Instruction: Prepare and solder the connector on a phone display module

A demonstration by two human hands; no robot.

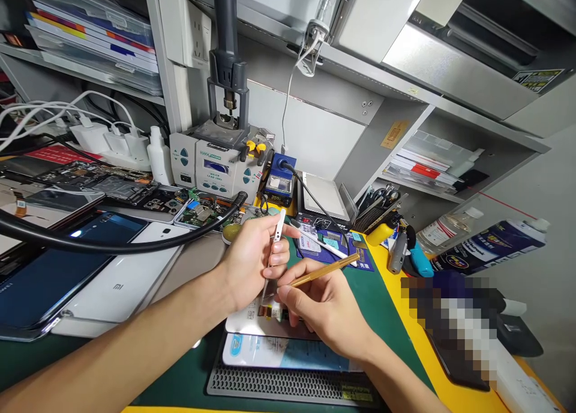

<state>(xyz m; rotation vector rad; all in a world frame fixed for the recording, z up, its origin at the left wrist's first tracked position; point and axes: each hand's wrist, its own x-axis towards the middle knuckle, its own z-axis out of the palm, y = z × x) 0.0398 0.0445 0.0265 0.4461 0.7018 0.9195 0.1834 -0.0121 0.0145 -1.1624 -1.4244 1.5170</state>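
Note:
My left hand [256, 257] is closed around white tweezers [275, 245] whose tips point down at a white phone part [252, 323] lying on the green mat [387, 305]. My right hand [321, 305] pinches a thin gold-coloured tool [321, 272] like a pen, its tip meeting the same spot by small orange connectors [265, 310]. Both hands touch over the part. A second white and blue piece [279, 352] lies just below on a ridged black mat [288, 383].
A hot-air rework station [216, 161] and blue soldering stand [279, 182] stand behind. Phones and screens [90, 269] pile up at left, crossed by a black hose [112, 242]. Bottles [490, 245], hand tools [382, 209] and a yellow table edge [405, 317] lie at right.

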